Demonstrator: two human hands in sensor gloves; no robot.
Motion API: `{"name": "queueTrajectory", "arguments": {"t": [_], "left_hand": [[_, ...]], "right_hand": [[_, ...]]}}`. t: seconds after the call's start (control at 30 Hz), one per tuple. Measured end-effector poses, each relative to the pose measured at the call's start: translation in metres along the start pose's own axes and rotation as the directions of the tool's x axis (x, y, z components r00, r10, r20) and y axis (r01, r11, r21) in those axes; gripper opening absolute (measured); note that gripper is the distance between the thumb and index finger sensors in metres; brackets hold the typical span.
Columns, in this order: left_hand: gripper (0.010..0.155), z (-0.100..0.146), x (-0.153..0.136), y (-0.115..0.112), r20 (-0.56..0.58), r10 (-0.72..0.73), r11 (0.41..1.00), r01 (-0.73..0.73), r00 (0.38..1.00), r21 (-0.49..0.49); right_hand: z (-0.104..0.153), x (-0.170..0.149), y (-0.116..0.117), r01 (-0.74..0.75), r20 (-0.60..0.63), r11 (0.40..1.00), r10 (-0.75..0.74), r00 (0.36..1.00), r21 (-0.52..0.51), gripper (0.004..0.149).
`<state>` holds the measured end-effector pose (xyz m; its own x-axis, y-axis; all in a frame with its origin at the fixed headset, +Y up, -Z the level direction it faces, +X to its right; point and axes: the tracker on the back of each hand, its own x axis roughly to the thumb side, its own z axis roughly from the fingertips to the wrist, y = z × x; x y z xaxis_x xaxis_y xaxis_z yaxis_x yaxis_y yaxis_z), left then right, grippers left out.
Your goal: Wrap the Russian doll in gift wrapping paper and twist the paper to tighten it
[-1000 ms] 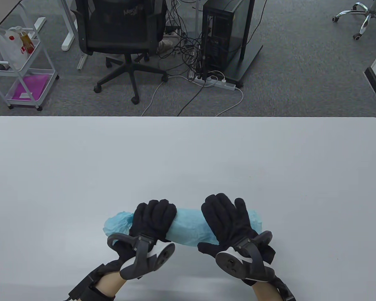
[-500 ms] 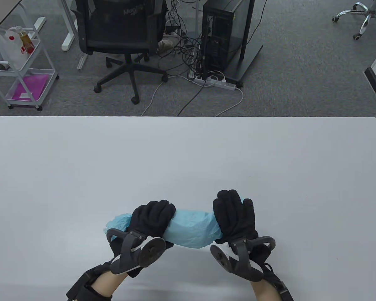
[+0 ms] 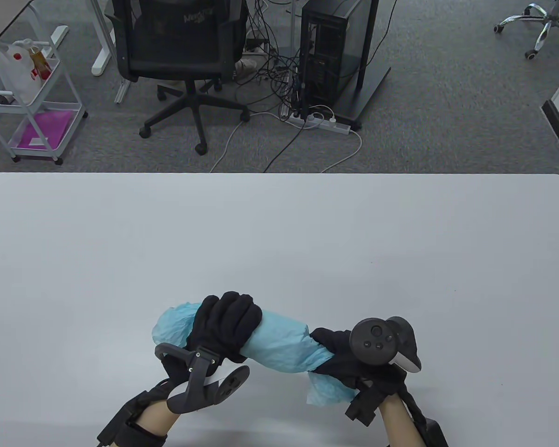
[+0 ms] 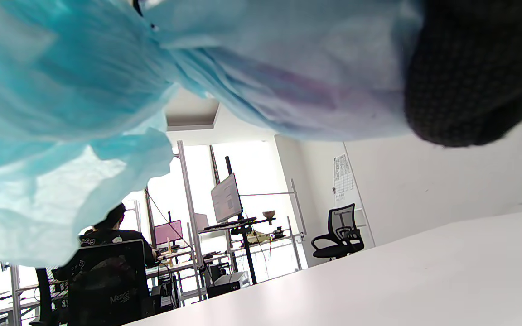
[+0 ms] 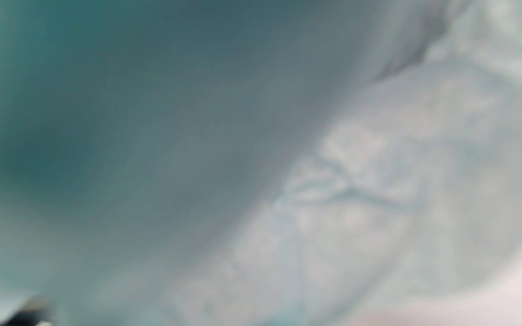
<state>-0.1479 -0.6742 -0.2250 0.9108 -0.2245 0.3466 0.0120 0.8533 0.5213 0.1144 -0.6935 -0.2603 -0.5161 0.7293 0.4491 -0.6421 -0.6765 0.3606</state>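
Doll fully rolled in crinkly light-blue wrapping paper (image 3: pixel 279 342); left hand (image 3: pixel 226 326) grips middle, right hand (image 3: pixel 349 361) grip pinches right end mid-twist; left end untwisted.

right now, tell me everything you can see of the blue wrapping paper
The wrapping paper is thin, crinkled, light blue tissue rolled into a long bundle; the doll inside is hidden. The left hand grips it near its left end, where loose paper flares out. The right hand grips the right end, which looks pinched in, with a ruffled tail below. In the left wrist view the bundle is clear of the table.
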Motion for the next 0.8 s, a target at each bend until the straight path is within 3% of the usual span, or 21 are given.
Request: {"name": "queueTrajectory", "arguments": {"t": [0.07, 0.17, 0.3, 0.47, 0.7, 0.8], "left_hand": [[0.105, 0.000, -0.001, 0.001, 0.000, -0.023, 1.000, 0.023, 1.000, 0.008], [0.105, 0.001, -0.005, -0.002, -0.002, -0.044, 0.999, 0.044, 0.999, -0.003], [0.105, 0.002, -0.002, -0.004, 0.011, -0.058, 0.998, 0.058, 0.998, -0.004], [0.105, 0.003, 0.000, -0.002, 0.029, -0.088, 0.996, 0.088, 0.996, 0.008], [0.104, 0.008, -0.002, 0.002, 0.029, -0.056, 0.997, 0.054, 0.998, 0.059], [0.104, 0.008, -0.002, 0.006, 0.025, -0.066, 0.995, 0.064, 0.997, 0.079]], "right_hand": [[-0.002, -0.007, 0.003, 0.115, 0.014, 0.991, -0.116, 0.993, 0.064, 0.056], [-0.004, -0.018, 0.010, 0.300, 0.041, 0.931, -0.315, 0.948, 0.206, 0.067], [-0.009, -0.032, 0.025, 0.494, -0.043, 0.851, -0.495, 0.868, 0.179, 0.059], [-0.013, -0.043, 0.055, 0.785, -0.120, 0.590, -0.780, 0.615, 0.187, 0.052], [-0.019, -0.032, 0.079, 0.884, -0.117, 0.357, -0.906, 0.406, 0.302, 0.049], [-0.019, -0.031, 0.079, 0.893, -0.112, 0.337, -0.917, 0.384, 0.299, 0.049]]}}
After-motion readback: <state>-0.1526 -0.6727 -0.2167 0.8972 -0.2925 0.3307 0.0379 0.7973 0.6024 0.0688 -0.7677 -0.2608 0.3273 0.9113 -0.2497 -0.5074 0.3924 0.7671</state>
